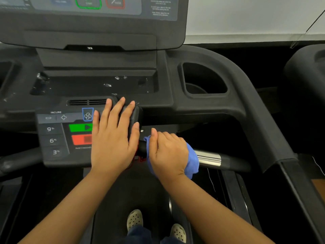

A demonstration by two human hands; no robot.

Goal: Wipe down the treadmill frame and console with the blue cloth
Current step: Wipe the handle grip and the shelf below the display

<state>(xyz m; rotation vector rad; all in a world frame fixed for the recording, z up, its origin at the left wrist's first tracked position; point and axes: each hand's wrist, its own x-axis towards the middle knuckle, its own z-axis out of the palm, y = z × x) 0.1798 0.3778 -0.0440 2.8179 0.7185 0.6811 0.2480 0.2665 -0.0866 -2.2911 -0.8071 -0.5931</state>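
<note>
The black treadmill console [98,32] fills the upper view, with its control panel [56,138] of incline, green and red buttons below it. My left hand [114,136] lies flat with straight fingers on the right half of that panel. My right hand [167,154] grips the blue cloth [192,161], wrapped around the front handlebar [211,158] just right of the panel. The cloth sticks out on both sides of my fist. A chrome sensor band on the bar shows right beside the cloth.
A cup holder [204,80] sits in the right part of the frame, whose thick arm [260,120] curves down to the right. A shallow tray [95,85] lies behind the panel. My feet in pale clogs [135,219] stand on the belt below.
</note>
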